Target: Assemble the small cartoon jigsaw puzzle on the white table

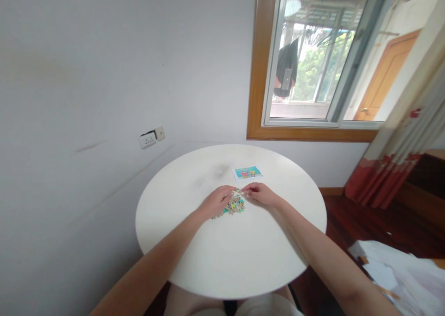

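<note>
A small heap of colourful jigsaw pieces (pixel 235 206) lies near the middle of a round white table (pixel 229 255). My left hand (pixel 218 200) rests on the heap's left side with its fingers curled over the pieces. My right hand (pixel 260 193) sits at the heap's upper right, fingertips pinched together close to my left fingertips; what they pinch is too small to make out. Just beyond the hands lies a small picture card (pixel 247 172) with a blue cartoon image.
The table stands against a white wall with a socket (pixel 150 138). A wood-framed window (pixel 313 70) is behind it, a red and white curtain (pixel 399 158) hangs at the right, and white sheets (pixel 399 274) lie on the dark floor at lower right.
</note>
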A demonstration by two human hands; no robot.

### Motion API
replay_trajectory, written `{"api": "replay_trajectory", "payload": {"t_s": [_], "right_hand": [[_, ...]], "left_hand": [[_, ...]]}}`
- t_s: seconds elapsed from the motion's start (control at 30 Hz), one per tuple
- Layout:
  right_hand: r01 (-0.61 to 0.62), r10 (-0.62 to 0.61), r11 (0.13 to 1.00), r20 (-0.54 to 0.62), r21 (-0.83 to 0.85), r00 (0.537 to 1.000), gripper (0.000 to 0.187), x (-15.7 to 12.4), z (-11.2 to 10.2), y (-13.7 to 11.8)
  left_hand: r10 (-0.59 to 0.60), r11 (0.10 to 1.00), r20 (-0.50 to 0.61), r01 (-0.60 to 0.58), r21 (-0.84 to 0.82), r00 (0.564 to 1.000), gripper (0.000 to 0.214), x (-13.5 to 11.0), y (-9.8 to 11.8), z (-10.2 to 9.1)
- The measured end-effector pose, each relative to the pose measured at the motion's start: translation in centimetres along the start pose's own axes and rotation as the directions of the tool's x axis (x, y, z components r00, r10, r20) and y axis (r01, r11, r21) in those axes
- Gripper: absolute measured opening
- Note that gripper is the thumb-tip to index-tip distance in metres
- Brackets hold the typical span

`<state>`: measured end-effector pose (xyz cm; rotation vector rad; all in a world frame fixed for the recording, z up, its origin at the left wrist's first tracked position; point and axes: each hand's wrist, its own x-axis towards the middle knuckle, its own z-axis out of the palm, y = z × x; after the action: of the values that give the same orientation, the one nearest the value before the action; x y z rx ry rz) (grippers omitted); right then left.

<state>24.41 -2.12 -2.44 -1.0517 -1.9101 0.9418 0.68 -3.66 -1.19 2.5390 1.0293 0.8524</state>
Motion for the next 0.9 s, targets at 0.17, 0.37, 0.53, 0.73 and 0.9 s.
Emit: {"api": "replay_trajectory", "payload": {"t_s": [0.17, 0.37, 0.53, 0.73, 0.9], "right_hand": [[0.032, -0.036, 0.988, -0.025, -0.148, 0.999, 0.024, -0.2, 0.3, -0.4], [0.119, -0.108, 0.958, 0.054, -0.261, 0.993, 0.025, -0.3, 0.5, -0.5], [0.120, -0.106, 0.966, 0.073, -0.228, 0.992, 0.029, -0.4, 0.5, -0.4], [0.075, -0.075, 0.974, 0.008, -0.212, 0.997, 0.029, 0.0, 0.2, 0.3], [0.069, -0.077, 0.969, -0.026, -0.238, 0.997, 0.031, -0.1, 0.3, 0.1]], "left_hand": [[-0.036, 0.998, -0.062, 0.039, 0.049, 0.997, 0.030, -0.4, -2.6, -1.0], [-0.041, 0.996, -0.105, 0.049, 0.072, 0.994, 0.029, -0.7, -3.2, -1.0], [-0.023, 0.997, -0.104, 0.031, 0.077, 0.994, 0.030, -0.7, -3.1, -0.9], [-0.029, 0.997, -0.104, 0.036, 0.071, 0.994, 0.031, -0.7, -3.2, -0.9], [-0.032, 0.998, -0.090, 0.038, 0.059, 0.995, 0.027, -0.8, -2.7, -1.2]]}}
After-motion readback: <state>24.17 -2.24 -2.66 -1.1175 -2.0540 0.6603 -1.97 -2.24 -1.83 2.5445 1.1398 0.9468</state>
